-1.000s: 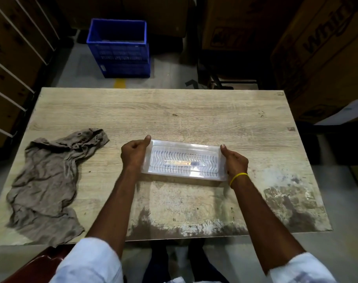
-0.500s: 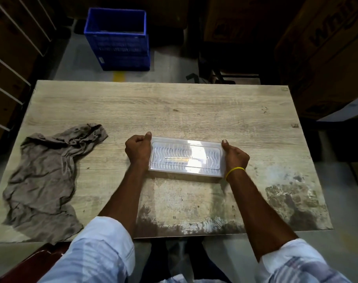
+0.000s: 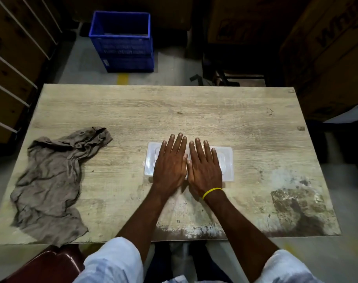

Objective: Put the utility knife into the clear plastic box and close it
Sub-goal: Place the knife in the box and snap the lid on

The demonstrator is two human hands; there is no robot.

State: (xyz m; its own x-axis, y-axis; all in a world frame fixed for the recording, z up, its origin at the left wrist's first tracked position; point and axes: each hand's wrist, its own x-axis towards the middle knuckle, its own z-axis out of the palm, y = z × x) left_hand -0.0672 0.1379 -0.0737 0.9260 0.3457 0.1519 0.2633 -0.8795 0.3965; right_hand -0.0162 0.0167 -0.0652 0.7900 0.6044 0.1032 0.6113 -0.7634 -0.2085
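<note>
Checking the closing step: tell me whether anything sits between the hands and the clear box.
Nothing visible does. The left hand and right hand lie flat, side by side, directly on the lid of the clear plastic box. The cloth lies well off to the left.

Bench [image 3: 194, 111]: far half bare from edge to edge, open passage. Left edge: crumpled grey cloth [image 3: 51, 180], the one loose obstacle. Centre, toward near edge: clear plastic box [image 3: 227, 160] covered by left hand [image 3: 170, 166] and right hand [image 3: 204, 168], flat. Right edge bare
</note>
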